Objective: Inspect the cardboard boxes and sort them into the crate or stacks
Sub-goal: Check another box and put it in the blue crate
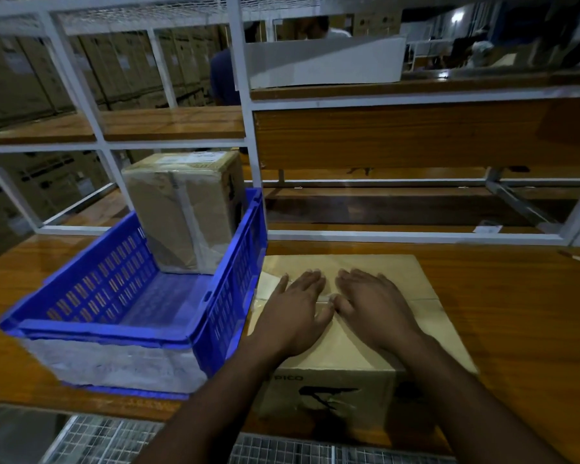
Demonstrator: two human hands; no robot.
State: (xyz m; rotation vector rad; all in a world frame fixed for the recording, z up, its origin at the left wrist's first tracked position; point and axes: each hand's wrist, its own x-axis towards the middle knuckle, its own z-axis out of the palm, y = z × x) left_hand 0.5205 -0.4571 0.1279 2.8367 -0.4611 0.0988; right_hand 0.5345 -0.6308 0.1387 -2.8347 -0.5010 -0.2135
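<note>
A brown cardboard box [426,316] with black print on its near side sits on the wooden table in front of me. My left hand [297,309] and my right hand [370,304] lie flat on its taped top, side by side, fingers spread, gripping nothing. To the left stands a blue plastic crate [235,283] with slotted walls. A taller taped cardboard box [185,212] stands upright in the crate's far end, a white label on its top.
A white metal shelf frame [245,105] with wooden boards rises behind the table. A person stands beyond the frame [223,75]. Stacked cartons fill the far left background. A metal grille runs below the table's near edge [282,447].
</note>
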